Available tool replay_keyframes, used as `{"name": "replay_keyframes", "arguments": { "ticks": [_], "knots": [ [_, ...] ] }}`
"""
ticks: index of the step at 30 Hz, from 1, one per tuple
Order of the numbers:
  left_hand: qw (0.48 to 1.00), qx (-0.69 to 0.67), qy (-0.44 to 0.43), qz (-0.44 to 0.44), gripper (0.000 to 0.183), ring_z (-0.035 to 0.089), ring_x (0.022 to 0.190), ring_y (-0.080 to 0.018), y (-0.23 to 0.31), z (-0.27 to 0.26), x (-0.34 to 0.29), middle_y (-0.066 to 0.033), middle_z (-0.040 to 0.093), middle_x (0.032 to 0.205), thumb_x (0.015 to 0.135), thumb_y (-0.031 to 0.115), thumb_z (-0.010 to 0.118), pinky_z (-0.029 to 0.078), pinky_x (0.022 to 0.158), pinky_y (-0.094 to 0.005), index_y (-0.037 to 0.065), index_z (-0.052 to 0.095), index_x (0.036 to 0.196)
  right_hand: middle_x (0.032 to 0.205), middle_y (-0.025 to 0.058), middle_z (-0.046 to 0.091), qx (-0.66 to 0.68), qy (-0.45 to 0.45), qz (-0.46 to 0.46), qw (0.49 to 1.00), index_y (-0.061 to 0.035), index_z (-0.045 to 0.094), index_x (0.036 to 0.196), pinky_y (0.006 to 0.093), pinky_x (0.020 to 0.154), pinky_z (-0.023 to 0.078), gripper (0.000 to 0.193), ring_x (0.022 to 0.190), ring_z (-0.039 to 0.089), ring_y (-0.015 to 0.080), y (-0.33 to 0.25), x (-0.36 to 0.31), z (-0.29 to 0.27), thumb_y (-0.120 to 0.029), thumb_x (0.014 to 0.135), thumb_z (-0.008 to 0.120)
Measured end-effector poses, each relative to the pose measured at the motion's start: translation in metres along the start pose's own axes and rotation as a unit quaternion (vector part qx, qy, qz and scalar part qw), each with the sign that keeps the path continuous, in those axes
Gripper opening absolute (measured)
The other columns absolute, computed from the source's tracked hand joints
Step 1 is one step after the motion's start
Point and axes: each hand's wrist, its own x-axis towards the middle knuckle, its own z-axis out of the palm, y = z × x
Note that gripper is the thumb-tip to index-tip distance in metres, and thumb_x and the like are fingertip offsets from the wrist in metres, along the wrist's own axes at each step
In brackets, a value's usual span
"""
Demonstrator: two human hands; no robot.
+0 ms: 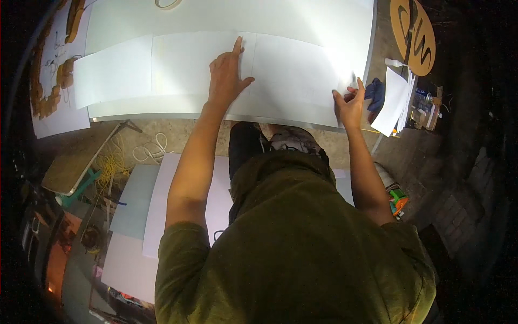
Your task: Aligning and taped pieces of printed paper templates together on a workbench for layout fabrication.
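Note:
Several white paper sheets lie edge to edge in a row on a pale board (226, 15): a left sheet (114, 70), a middle sheet (183, 62) and a right sheet (294, 70). My left hand (224, 75) rests near the seam between the middle and right sheets, index finger stretched away from me and thumb out to the side. Over at the right sheet's outer end is my right hand (350, 105), thumb and fingers apart. Strong glare sits beside its fingertips, and whether they touch the paper edge is hard to see.
A pale ring (168, 4) lies at the board's far edge. Right of the board are a dark blue cloth (375, 94), loose white papers (395, 100) and an oval brown panel (413, 35). Brown cut pieces (51, 102) lie at left. Yellow cord (113, 167) tangles on the floor.

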Motion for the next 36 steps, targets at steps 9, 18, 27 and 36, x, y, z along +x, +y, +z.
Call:
{"name": "replay_keyframes", "arguments": {
  "ticks": [9, 18, 27, 36],
  "knots": [
    [1.0, 0.0, 0.0, -0.019, 0.114, 0.051, 0.123, -0.0281, 0.001, -0.003, -0.002, -0.0057, 0.059, 0.13, 0.065, 0.016, 0.089, 0.033, 0.107, -0.0461, 0.015, 0.02, 0.157, 0.122, 0.0094, 0.047, -0.037, 0.019, -0.18, 0.983, -0.0218, 0.074, 0.11, 0.0272, 0.067, 0.047, 0.031, 0.1, 0.048, 0.0217, -0.116, 0.022, -0.004, -0.011, 0.082, 0.078],
    [0.998, -0.03, -0.046, -0.034, 0.116, 0.048, 0.128, -0.0278, 0.002, -0.006, 0.0, -0.0052, 0.054, 0.139, 0.067, 0.015, 0.088, 0.029, 0.111, -0.0467, 0.015, 0.016, 0.158, 0.142, 0.0096, 0.043, -0.048, -0.087, -0.269, 0.958, -0.0238, 0.076, 0.108, 0.0353, 0.091, 0.046, 0.034, 0.124, 0.04, 0.0324, -0.177, 0.039, 0.024, -0.008, 0.078, 0.078],
    [0.999, -0.023, -0.035, -0.028, 0.113, 0.048, 0.126, -0.0282, -0.002, 0.0, -0.003, -0.0065, 0.054, 0.137, 0.067, 0.015, 0.088, 0.029, 0.112, -0.0472, 0.015, 0.019, 0.157, 0.136, 0.013, 0.051, 0.012, -0.141, -0.216, 0.966, -0.0217, 0.075, 0.113, 0.0376, 0.101, 0.04, 0.035, 0.121, 0.046, 0.0266, -0.192, 0.045, 0.021, -0.008, 0.082, 0.077],
    [0.999, -0.033, -0.021, -0.014, 0.111, 0.047, 0.127, -0.0279, -0.001, 0.0, -0.004, -0.007, 0.054, 0.137, 0.065, 0.013, 0.087, 0.029, 0.112, -0.0477, 0.014, 0.022, 0.156, 0.09, 0.0018, 0.069, 0.273, -0.209, 0.013, 0.939, -0.0045, 0.071, 0.11, 0.0227, 0.075, 0.049, 0.024, 0.082, 0.063, 0.008, -0.162, 0.05, 0.063, 0.004, 0.088, 0.068]
  ]
}}
